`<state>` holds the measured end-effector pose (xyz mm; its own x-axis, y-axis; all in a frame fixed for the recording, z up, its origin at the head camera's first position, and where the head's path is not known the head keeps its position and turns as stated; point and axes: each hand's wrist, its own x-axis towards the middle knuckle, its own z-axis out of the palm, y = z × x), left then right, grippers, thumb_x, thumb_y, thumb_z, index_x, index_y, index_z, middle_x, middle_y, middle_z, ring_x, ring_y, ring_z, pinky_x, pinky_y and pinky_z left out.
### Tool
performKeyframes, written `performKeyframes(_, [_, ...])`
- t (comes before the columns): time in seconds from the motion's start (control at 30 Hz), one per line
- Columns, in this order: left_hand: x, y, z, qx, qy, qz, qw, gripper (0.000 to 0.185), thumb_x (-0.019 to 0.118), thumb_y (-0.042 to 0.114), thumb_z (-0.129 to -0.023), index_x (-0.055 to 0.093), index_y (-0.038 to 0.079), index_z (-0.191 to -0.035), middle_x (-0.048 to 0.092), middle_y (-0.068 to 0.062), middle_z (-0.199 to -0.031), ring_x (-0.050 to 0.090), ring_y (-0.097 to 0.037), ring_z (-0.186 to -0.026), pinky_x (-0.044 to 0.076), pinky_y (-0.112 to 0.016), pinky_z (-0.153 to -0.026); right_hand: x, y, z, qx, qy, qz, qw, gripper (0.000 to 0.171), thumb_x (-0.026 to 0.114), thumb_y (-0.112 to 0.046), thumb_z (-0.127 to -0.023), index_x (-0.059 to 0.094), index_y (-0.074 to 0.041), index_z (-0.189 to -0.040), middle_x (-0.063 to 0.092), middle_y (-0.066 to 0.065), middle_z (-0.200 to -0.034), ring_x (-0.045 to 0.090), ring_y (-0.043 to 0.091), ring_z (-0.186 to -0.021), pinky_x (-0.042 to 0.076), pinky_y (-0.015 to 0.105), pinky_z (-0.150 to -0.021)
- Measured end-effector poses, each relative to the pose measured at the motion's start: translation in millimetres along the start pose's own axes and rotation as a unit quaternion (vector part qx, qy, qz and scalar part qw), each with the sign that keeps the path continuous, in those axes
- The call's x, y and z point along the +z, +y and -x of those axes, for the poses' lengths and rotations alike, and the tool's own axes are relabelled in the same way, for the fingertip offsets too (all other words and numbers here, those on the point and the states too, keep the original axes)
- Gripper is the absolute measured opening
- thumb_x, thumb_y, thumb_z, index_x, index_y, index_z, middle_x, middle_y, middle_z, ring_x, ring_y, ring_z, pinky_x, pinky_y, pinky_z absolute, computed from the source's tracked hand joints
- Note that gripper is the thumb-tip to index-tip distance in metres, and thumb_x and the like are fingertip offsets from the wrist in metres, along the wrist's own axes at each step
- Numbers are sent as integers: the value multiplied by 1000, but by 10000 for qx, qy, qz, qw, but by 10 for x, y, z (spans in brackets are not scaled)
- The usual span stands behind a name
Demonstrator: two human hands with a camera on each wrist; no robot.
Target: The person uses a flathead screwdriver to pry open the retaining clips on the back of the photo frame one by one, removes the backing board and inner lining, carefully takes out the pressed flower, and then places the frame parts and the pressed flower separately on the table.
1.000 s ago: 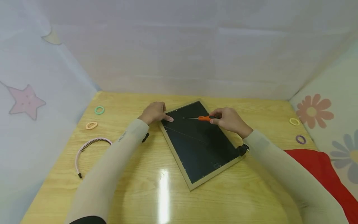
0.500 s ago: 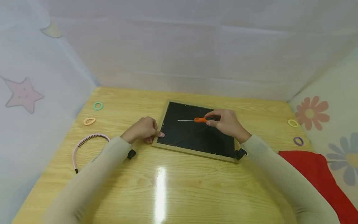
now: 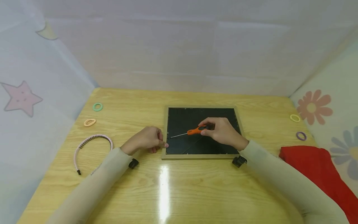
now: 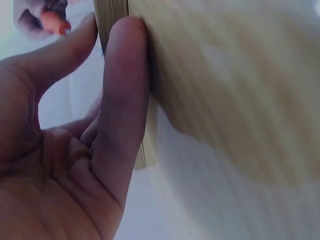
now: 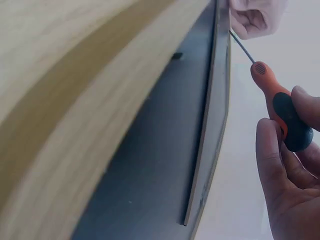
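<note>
A picture frame (image 3: 195,156) with a pale wooden border lies back side up on the table, its black backing board (image 3: 183,119) showing. My left hand (image 3: 148,139) grips the frame's left border near the front corner, thumb over the top. In the left wrist view, the thumb and a finger (image 4: 125,80) pinch the wooden edge. Above the board, my right hand (image 3: 222,132) holds an orange and black screwdriver (image 3: 193,131) by its handle. Its thin shaft points left, with the tip at the board's left edge; whether it touches is unclear. The right wrist view shows the screwdriver handle (image 5: 280,105) between thumb and fingers.
On the left of the wooden table (image 3: 195,186) lie a green ring (image 3: 97,107), an orange ring (image 3: 89,122) and a pink headband (image 3: 95,136). A yellow ring (image 3: 295,118), a purple ring (image 3: 301,136) and red cloth (image 3: 310,165) are at the right.
The picture frame has turned from slanted to nearly square with the table. My left hand has come nearer me with its edge; the screwdriver has moved left and down toward that edge.
</note>
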<state>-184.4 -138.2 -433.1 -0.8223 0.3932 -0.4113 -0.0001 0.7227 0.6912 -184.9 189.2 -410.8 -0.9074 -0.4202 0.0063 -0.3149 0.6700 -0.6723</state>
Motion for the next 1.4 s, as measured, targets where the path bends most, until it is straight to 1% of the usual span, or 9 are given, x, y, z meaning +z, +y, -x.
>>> performKeyframes(0.1, [-59, -25, -80, 73, 4, 213, 9997, 31, 79, 26, -88, 64, 4, -103, 70, -9, -72, 69, -22, -57, 62, -33, -55, 2, 21, 6, 68, -18, 31, 10000, 27, 78, -28, -90, 73, -23, -116, 75, 2, -107, 63, 14, -68, 53, 30, -57])
performKeyframes(0.2, [-101, -49, -173, 55, 28, 640, 9979, 39, 77, 23, -91, 59, 3, -119, 72, -11, -78, 70, -23, -60, 64, -35, -59, 13, 60, 23, 143, -105, -4, 9998, 27, 78, -28, -91, 73, -22, -116, 75, 4, -110, 64, 12, -70, 54, 29, -58])
performKeyframes(0.37, [-125, -28, -277, 60, 97, 1040, 9945, 45, 74, 17, -93, 53, 0, -129, 73, -12, -88, 71, -22, -68, 66, -36, -64, 58, 89, 63, 99, -308, -165, 9993, 27, 77, -26, -91, 73, -20, -117, 74, 6, -115, 67, 10, -78, 57, 28, -65])
performKeyframes(0.63, [-121, 44, -317, -150, 73, 1136, 9934, 41, 71, 9, -94, 50, -2, -126, 75, -14, -90, 72, -21, -67, 66, -35, -66, 110, 72, 43, 84, -457, -191, 9987, 25, 77, -23, -91, 73, -18, -116, 73, 6, -115, 65, 10, -75, 57, 27, -63])
performKeyframes(0.87, [-112, 43, -357, -248, 46, 1216, 9923, 40, 71, 8, -94, 48, -2, -125, 75, -15, -90, 72, -23, -66, 66, -36, -65, 129, 2, 16, 26, -204, -111, 9997, 22, 77, -23, -92, 73, -19, -113, 73, 5, -113, 57, 14, -63, 50, 27, -53])
performKeyframes(1.03, [-124, 30, -360, -233, 67, 1166, 9929, 41, 71, 10, -94, 48, -1, -126, 74, -15, -89, 73, -23, -66, 66, -35, -66, 117, -126, -43, -270, 102, -138, 9995, 20, 77, -24, -92, 71, -21, -111, 73, 1, -105, 53, 17, -59, 46, 28, -50])
performKeyframes(1.27, [-104, 57, -377, -207, 123, 1216, 9923, 42, 71, 10, -94, 48, -2, -128, 74, -15, -90, 73, -23, -66, 65, -35, -64, 125, -426, -207, -604, 365, -551, 9960, 22, 76, -27, -92, 71, -18, -111, 74, 2, -86, 67, 21, -69, 53, 30, -57])
performKeyframes(1.33, [-85, 69, -387, -157, 102, 1207, 9925, 43, 70, 10, -94, 47, -3, -128, 74, -15, -90, 73, -22, -65, 65, -35, -64, 143, -517, -250, -821, 442, -555, 9941, 22, 76, -27, -92, 71, -17, -111, 74, 2, -84, 68, 19, -67, 53, 30, -56])
performKeyframes(1.4, [-64, 75, -400, -150, 89, 1209, 9925, 42, 70, 10, -94, 47, -2, -127, 74, -15, -89, 73, -22, -65, 65, -35, -64, 170, -601, -290, -1132, 553, -446, 9910, 20, 76, -27, -93, 71, -17, -109, 72, 0, -81, 63, 15, -62, 50, 28, -54])
